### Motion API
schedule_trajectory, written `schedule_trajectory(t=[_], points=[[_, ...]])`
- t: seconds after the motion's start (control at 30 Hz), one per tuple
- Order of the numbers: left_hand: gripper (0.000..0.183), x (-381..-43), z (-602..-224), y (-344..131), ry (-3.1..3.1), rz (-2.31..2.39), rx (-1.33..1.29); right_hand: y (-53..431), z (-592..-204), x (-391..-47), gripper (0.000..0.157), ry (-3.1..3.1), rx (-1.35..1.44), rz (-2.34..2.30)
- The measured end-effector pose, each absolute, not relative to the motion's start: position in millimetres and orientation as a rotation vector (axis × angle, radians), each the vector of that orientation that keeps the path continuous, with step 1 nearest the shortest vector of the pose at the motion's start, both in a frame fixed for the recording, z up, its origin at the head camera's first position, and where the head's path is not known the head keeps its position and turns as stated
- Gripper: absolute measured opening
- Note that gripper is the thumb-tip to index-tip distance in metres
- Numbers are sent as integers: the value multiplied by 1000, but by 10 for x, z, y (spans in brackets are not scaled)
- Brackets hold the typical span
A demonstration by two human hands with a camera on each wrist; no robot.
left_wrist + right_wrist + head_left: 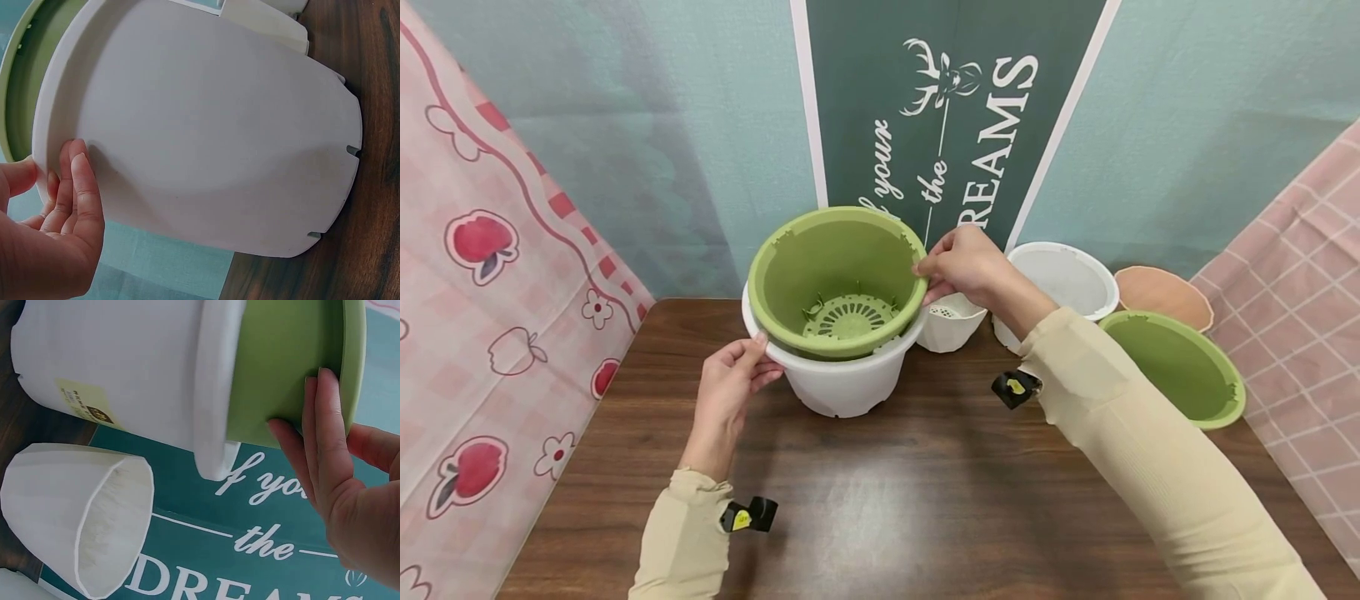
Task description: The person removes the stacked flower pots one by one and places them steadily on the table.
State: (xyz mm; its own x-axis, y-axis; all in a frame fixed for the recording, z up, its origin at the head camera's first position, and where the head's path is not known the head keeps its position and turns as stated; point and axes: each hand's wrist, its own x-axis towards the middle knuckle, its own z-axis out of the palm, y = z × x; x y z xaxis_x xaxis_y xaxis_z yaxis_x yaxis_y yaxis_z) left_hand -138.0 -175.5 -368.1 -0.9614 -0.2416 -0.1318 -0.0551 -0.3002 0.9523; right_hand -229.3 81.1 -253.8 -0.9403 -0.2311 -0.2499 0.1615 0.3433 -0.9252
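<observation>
A green flowerpot with a slotted bottom sits partly inside a larger white flowerpot, its rim standing above the white one and tilted. My right hand pinches the green pot's rim at its right side; in the right wrist view the fingers lie along the green outer wall below the rim. With thumb inside and fingers beneath, my left hand grips the white pot's rim at its front left. The left wrist view shows the white pot's smooth wall and notched base.
Behind my right forearm stand a small white pot, a larger white pot, an orange pot and another green pot. All rest on the brown wooden table. Fabric hangs along the back and both sides.
</observation>
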Motion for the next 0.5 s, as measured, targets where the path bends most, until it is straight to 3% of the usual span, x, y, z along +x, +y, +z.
schedule_trajectory(t=[0.5], points=[[24, -1369, -3679, -1749, -1770, -2420, 383, 789, -2311, -2238, 16, 2312, -111, -1638]])
